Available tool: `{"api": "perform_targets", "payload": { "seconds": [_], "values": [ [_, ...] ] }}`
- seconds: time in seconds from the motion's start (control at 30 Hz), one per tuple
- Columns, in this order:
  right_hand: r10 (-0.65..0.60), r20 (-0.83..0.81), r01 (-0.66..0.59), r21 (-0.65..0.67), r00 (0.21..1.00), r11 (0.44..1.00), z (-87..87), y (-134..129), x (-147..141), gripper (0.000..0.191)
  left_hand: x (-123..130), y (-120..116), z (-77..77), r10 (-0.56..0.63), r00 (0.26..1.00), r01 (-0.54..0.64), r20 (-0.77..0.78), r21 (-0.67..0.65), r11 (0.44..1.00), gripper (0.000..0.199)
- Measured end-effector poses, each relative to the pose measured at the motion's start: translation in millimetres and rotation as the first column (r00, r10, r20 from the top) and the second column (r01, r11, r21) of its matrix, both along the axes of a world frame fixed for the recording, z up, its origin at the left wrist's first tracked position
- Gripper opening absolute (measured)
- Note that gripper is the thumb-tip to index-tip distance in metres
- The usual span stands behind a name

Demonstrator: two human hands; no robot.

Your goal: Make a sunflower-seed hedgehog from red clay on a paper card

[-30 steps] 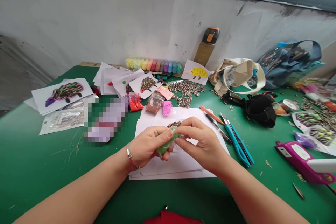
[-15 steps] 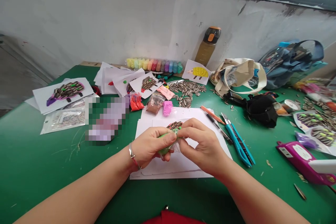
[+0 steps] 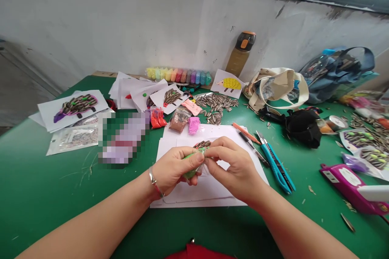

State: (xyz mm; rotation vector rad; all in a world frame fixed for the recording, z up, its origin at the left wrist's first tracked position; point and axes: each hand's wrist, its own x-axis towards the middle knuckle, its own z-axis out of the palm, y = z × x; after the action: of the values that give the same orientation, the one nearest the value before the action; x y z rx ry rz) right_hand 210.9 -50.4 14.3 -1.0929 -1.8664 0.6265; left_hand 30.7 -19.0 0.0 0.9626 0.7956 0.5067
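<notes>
My left hand [image 3: 179, 166] is closed around a green packet [image 3: 191, 172] in clear wrap, thumb on top. Thumb and forefinger of my right hand [image 3: 232, 168] pinch the clear wrap at the packet's right end. Both hands are over a stack of white paper [image 3: 206, 198]. Just behind them, partly covered by the fingers, is a seed-covered picture [image 3: 202, 144]. Beyond the paper's back edge sit a brown packet [image 3: 179, 120], a pink packet [image 3: 193, 125] and a red packet [image 3: 158, 117].
Blue scissors [image 3: 275, 166] and pens [image 3: 251, 143] lie right of the paper. Sunflower seeds [image 3: 215, 105] are heaped behind. A bottle [image 3: 240, 54] stands by the wall. A magenta tool [image 3: 352, 186] lies at right, seed pictures [image 3: 77, 105] at left.
My right fingers have shifted very slightly at the wrap. My left hand still holds the green packet in nearly the same place.
</notes>
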Motion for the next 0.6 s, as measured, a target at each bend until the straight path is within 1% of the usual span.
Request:
{"api": "perform_targets", "payload": {
  "seconds": [0.17,0.37,0.6],
  "values": [
    [-0.016,-0.005,0.016,0.016,1.000,1.000,-0.7,1.4,0.2,0.018,0.1,0.6,0.7,0.022,1.000,-0.023,0.005,0.029,0.999,0.042],
    [-0.002,0.016,0.002,-0.019,1.000,1.000,-4.0,2.1,2.9,0.018,-1.2,1.9,3.4,0.075,0.997,-0.075,-0.001,0.017,0.997,0.043],
    [-0.014,-0.058,0.012,-0.041,0.998,0.999,0.1,1.1,-1.6,0.017,0.4,0.3,2.2,0.041,0.999,-0.040,-0.019,0.048,0.998,0.043]
  ]
}}
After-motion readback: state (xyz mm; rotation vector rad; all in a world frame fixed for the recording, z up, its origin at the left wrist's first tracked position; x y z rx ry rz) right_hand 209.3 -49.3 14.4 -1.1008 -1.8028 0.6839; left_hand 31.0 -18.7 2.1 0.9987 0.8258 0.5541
